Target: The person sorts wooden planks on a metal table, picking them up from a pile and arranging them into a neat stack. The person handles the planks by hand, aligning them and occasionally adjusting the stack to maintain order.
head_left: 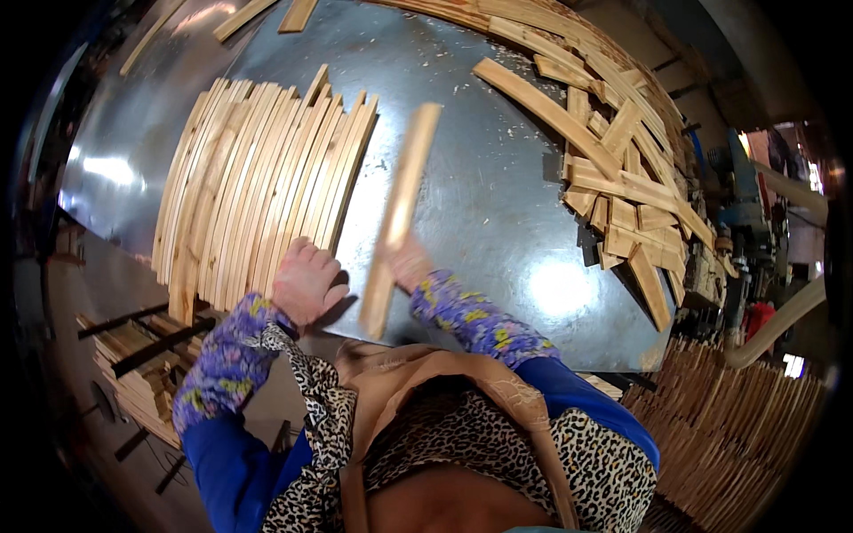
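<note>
A row of narrow wooden slats (244, 178) lies side by side on the grey metal tabletop (466, 191), left of the middle. My left hand (305, 282) rests at the near right end of that row, thumb apart from the fingers, and holds nothing that I can see. A single wooden slat (402, 204), slightly blurred, is gripped in my right hand (409, 262) near its lower half. It stands a little apart from the row, to its right. The slat partly hides the fingers of my right hand.
A jumbled heap of wooden pieces (622, 186) covers the table's right side, with sawdust nearby. Loose slats (298, 15) lie at the far edge. Stacked wood stands below left (142, 382) and below right (720, 426). A pale hose (777, 324) hangs at the right.
</note>
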The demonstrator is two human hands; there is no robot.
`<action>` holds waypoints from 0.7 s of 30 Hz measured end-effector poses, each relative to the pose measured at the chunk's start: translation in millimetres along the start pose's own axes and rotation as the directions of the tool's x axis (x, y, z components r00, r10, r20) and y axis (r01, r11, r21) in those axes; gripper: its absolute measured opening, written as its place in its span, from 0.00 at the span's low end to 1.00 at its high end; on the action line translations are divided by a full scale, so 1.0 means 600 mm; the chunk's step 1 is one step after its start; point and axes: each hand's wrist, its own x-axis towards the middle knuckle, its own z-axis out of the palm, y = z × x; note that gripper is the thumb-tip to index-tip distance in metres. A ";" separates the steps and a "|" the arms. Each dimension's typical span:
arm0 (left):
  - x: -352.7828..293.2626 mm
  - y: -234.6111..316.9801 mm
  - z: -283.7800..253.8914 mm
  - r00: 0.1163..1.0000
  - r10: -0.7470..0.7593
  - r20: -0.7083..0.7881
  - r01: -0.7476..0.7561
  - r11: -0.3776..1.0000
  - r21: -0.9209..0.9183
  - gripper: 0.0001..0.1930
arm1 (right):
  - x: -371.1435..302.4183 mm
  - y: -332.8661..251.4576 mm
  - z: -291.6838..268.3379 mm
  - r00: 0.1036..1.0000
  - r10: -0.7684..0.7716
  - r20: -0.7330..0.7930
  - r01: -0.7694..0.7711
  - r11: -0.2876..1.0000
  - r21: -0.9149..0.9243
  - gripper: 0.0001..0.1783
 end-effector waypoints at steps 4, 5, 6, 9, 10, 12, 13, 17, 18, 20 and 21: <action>0.021 0.029 0.040 0.959 -0.177 -0.221 0.121 0.962 -0.245 0.29 | -0.026 -0.075 0.049 0.771 0.047 0.635 0.223 0.914 -0.338 0.43; 0.015 0.023 0.106 0.940 -0.140 -0.311 0.129 0.990 -0.059 0.29 | -0.006 -0.074 0.040 0.787 -0.068 0.614 0.354 0.864 -0.358 0.43; 0.008 0.016 0.159 0.919 -0.077 -0.386 0.134 0.983 0.123 0.30 | 0.018 -0.055 0.017 0.791 -0.175 0.586 0.461 0.800 -0.384 0.43; 0.016 0.064 0.053 0.972 -0.183 -0.147 0.159 0.973 -0.166 0.33 | 0.149 -0.005 -0.159 0.876 -0.444 0.189 0.461 0.656 -0.597 0.40; 0.013 0.071 0.061 0.957 -0.204 -0.208 0.192 0.978 -0.076 0.32 | 0.194 -0.026 -0.249 0.816 -0.578 -0.020 0.410 0.602 -0.685 0.36; 0.027 0.081 0.088 0.891 -0.210 -0.402 0.228 0.974 -0.003 0.31 | 0.272 -0.039 -0.431 0.845 -0.495 -0.204 0.042 0.441 -0.896 0.40; 0.034 0.076 0.113 0.897 -0.208 -0.391 0.189 0.978 -0.087 0.33 | 0.310 -0.025 -0.521 0.846 -0.454 -0.281 -0.120 0.351 -0.929 0.48; 0.200 0.120 0.015 0.962 -0.273 -0.031 0.198 0.768 -0.609 0.37 | 0.331 -0.041 -0.719 0.901 -0.078 -0.428 -0.356 0.431 -0.829 0.49; 0.240 0.124 0.055 0.955 -0.292 -0.058 0.163 0.677 -0.718 0.37 | 0.318 -0.048 -0.736 0.915 -0.022 -0.403 -0.342 0.489 -0.803 0.47; 0.325 0.143 0.110 0.932 -0.334 0.139 0.225 0.233 -0.946 0.42 | 0.296 -0.121 -0.678 0.946 0.059 -0.319 -0.300 0.531 -0.793 0.42; 0.375 0.144 0.130 0.919 -0.328 0.220 0.236 0.008 -0.972 0.43 | 0.264 -0.140 -0.658 0.953 0.152 -0.262 -0.298 0.622 -0.724 0.43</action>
